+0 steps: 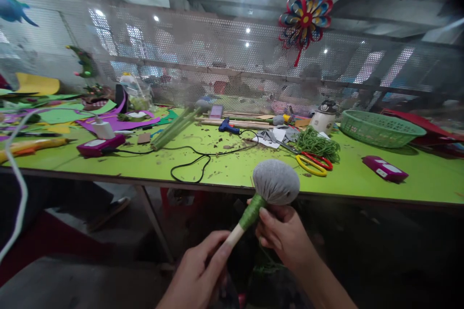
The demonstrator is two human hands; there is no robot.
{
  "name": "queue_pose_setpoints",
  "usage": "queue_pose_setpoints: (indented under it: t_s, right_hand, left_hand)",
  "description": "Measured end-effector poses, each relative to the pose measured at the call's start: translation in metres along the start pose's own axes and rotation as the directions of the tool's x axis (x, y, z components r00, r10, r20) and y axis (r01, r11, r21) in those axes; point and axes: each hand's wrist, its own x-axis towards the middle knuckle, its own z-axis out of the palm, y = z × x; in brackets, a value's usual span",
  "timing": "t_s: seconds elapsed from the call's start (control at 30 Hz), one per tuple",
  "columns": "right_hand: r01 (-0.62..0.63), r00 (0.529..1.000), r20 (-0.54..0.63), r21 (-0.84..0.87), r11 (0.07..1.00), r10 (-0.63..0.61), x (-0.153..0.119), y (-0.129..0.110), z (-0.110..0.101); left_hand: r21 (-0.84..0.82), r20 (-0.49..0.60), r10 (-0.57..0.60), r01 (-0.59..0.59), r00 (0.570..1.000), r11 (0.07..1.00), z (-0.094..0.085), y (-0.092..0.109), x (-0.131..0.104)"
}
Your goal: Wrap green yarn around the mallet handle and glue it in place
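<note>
A wooden stick (235, 235) slants up to the right, topped by a round grey cloth-covered head (276, 181). Green string (253, 212) is wound round the stick just below that head. My left hand (203, 268) is closed round the bare lower part of the stick. Close under the grey head, my right hand (281, 234) has thumb and fingers pinched at the green winding; what exactly lies between its fingertips is too small to make out. Loose green strands hang dimly below the right hand.
On the green table (224, 169) lie scissors (313, 163), a green string pile (317, 144), a blue glue gun (229, 126) with a black cord, purple power strips (384, 169), a green basket (382, 128) and coloured sheets. A person's shoe (110, 213) shows below left.
</note>
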Motion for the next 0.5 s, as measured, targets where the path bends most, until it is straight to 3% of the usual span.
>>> queue_pose_setpoints:
  t_s: [0.07,0.13,0.23,0.3,0.4,0.5]
  right_hand:
    - [0.02,1.0,-0.01,-0.001,1.0,-0.02,0.003,0.002,0.0]
    - [0.029,1.0,0.0,-0.005,1.0,-0.029,0.004,0.003,0.0]
    - [0.043,0.999,0.007,-0.012,0.999,-0.043,0.002,0.002,0.0]
    - [0.047,0.999,0.021,-0.012,0.999,-0.046,-0.002,0.001,0.0]
    - [0.041,0.998,0.048,-0.008,0.999,-0.041,-0.007,-0.003,0.002]
    - [0.034,0.999,0.028,-0.023,0.999,-0.034,-0.009,-0.005,0.003]
  left_hand:
    - [0.155,-0.209,0.203,-0.173,0.957,0.973,0.002,-0.002,0.002]
    - [0.194,-0.221,0.262,-0.221,0.939,0.956,0.001,-0.002,0.003]
    - [0.049,-0.067,0.115,-0.112,0.991,0.992,-0.003,0.002,0.002]
    - [-0.098,0.093,-0.048,0.058,0.994,0.993,-0.007,0.006,0.001]
    - [-0.286,0.361,-0.169,0.282,0.917,0.916,-0.011,0.01,-0.002]
    - [-0.339,0.448,-0.129,0.302,0.885,0.891,-0.01,0.008,-0.001]
